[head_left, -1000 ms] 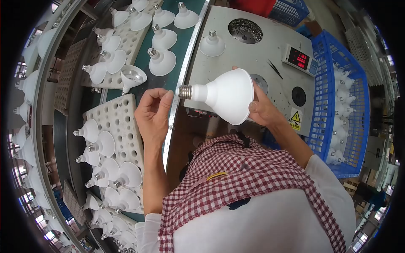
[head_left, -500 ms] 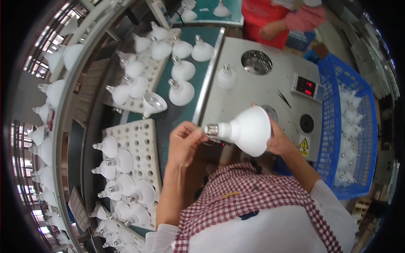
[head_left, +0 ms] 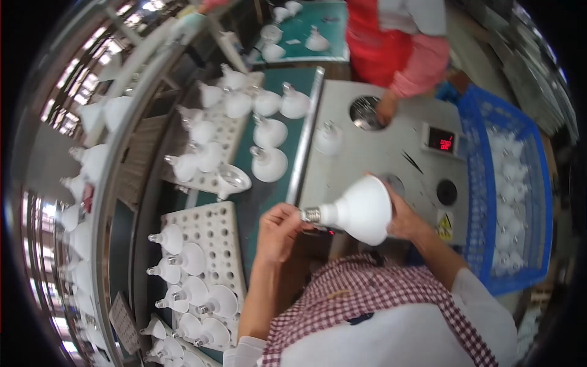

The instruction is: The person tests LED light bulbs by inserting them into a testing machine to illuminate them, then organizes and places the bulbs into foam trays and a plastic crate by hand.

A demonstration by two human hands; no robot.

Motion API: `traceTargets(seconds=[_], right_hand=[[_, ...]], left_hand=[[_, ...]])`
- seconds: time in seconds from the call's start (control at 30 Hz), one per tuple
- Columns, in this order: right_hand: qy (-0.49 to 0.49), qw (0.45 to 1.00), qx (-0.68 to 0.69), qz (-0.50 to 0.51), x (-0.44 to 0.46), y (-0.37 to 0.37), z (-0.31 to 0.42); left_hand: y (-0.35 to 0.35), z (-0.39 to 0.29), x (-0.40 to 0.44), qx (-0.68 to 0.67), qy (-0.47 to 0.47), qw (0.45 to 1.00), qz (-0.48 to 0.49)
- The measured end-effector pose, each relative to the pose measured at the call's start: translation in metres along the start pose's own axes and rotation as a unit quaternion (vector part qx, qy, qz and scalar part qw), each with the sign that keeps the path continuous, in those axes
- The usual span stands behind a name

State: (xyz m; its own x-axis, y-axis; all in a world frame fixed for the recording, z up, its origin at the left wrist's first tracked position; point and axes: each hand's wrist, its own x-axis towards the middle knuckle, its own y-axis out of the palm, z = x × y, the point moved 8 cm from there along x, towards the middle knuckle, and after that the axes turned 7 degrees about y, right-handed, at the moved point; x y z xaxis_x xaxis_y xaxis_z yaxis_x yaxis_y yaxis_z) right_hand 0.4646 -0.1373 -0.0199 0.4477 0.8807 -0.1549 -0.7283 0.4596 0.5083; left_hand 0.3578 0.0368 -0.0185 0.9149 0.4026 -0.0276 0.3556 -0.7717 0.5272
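A white reflector light bulb lies sideways in front of me, its wide face to the right and its metal screw base to the left. My right hand is wrapped round the wide end, with its fingers partly hidden behind. At the tip of the screw base, my left hand is closed in a pinch. Whether anything small is between those fingertips cannot be made out. Past the bulb, a grey metal worktop carries another upright bulb, black tweezers and a meter with red digits.
Perforated white trays with several bulbs stand to the left, beside a green conveyor surface. At the right is a blue crate full of bulbs. Across the worktop, a co-worker's hand reaches into a round metal-lined opening.
The scene sits lower as the view has shifted. The co-worker's hand has come to the round opening, and the meter's digits differ. Both my hands keep their hold on the bulb.
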Motion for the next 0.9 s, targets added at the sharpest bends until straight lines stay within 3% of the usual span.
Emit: traceTargets(seconds=[0.17,0.37,0.6,0.83,0.9], right_hand=[[-0.008,0.999,0.031,-0.002,-0.010,-0.013,-0.006],[0.025,0.984,0.173,-0.044,-0.032,-0.056,-0.017],[0.009,0.982,0.177,-0.071,-0.053,-0.069,-0.015],[0.002,0.983,0.170,-0.076,-0.058,-0.073,-0.016],[0.005,0.982,0.170,-0.081,-0.057,-0.076,-0.017]], left_hand=[[0.016,0.016,0.006,-0.021,-0.040,0.998,0.044],[0.027,0.044,0.022,0.036,-0.045,0.998,-0.009],[0.073,0.045,0.044,0.167,0.036,0.985,0.009],[0.076,0.049,0.048,0.146,0.074,0.987,0.000],[0.072,0.054,0.047,0.128,0.037,0.991,-0.022]])
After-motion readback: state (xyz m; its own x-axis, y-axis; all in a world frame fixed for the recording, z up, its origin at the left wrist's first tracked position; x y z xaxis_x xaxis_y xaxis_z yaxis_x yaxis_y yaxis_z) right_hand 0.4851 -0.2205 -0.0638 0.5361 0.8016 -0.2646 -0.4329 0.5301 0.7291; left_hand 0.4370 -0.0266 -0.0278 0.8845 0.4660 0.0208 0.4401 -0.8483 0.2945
